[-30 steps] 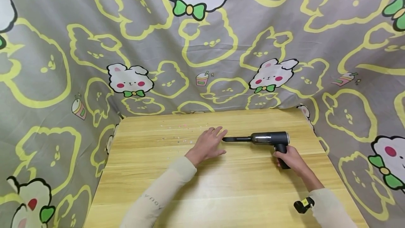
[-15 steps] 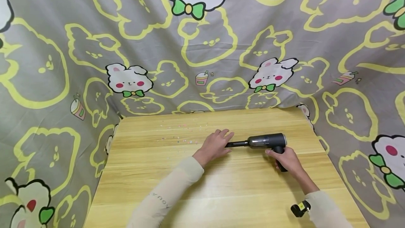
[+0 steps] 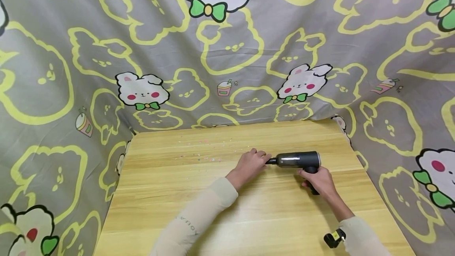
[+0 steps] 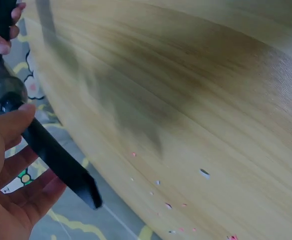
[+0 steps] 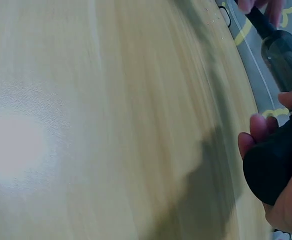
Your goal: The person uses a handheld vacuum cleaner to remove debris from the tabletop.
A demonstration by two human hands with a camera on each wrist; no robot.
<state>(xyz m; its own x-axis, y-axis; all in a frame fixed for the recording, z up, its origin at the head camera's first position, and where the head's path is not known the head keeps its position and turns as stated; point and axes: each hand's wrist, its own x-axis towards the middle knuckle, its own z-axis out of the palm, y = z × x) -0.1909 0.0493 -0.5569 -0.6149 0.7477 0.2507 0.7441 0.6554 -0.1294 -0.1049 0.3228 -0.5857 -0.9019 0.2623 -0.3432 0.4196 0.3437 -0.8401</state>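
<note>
A black handheld vacuum cleaner [image 3: 302,159] with a clear dust cup [image 3: 286,160] is held above the wooden table, lying roughly level. My right hand [image 3: 321,181] grips its handle [image 5: 275,162], with fingers and thumb wrapped round it. The left hand [image 3: 249,166] holds the narrow black nozzle [image 4: 61,157] near the dust cup, thumb on one side and fingers on the other. In the left wrist view the slanted nozzle tip sticks out past the fingers; in the head view the hand hides most of it.
Small pink, white and dark scraps [image 3: 213,159] lie scattered on the back left of the wooden table [image 3: 270,216]. A grey patterned curtain [image 3: 199,58] hangs around the back and sides. A small black device [image 3: 334,238] sits at the right wrist.
My left hand has moved right along the nozzle, from its tip towards the dust cup, and now holds it. The vacuum cleaner has shifted slightly left and nearer me in the right hand.
</note>
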